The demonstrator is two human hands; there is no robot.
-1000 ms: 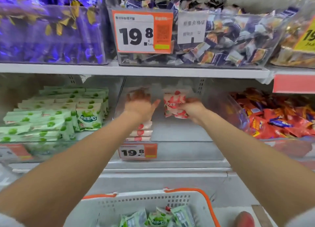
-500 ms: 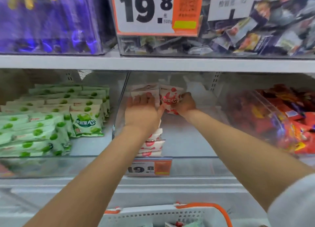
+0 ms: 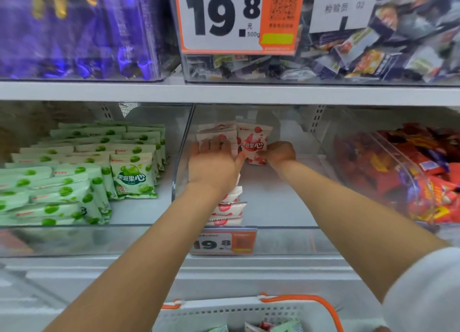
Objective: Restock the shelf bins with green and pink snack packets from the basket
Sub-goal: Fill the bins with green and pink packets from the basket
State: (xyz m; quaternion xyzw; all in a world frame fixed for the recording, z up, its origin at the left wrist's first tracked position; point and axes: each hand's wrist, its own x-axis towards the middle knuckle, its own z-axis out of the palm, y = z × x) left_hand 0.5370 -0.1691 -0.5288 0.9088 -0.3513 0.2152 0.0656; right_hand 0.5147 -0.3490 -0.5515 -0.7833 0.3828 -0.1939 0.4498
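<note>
Both my arms reach into the middle clear bin [image 3: 286, 228] on the lower shelf. My right hand [image 3: 280, 153] grips a pink strawberry snack packet [image 3: 252, 143] standing upright at the back of the bin. My left hand [image 3: 214, 161] lies flat, fingers straight, against a row of pink packets [image 3: 216, 131] beside it. More pink packets [image 3: 227, 208] lie stacked under my left wrist. The left bin [image 3: 139, 234] holds several green packets [image 3: 132, 177]. The white basket [image 3: 224, 311] with orange handles sits at the bottom edge, with green and pink packets inside.
A bin of red and orange wrapped snacks [image 3: 418, 182] stands to the right. Above the shelf board [image 3: 224, 93] are bins of purple candy [image 3: 74, 30] and mixed wrapped sweets [image 3: 373, 50]. Price tags reading 19.8 hang on the upper bin [image 3: 239, 17] and the middle bin front [image 3: 224, 243].
Both hands have moved deeper into the middle bin. The right hand carried its pink packet to the back, next to the row. The view has closed in on the shelf.
</note>
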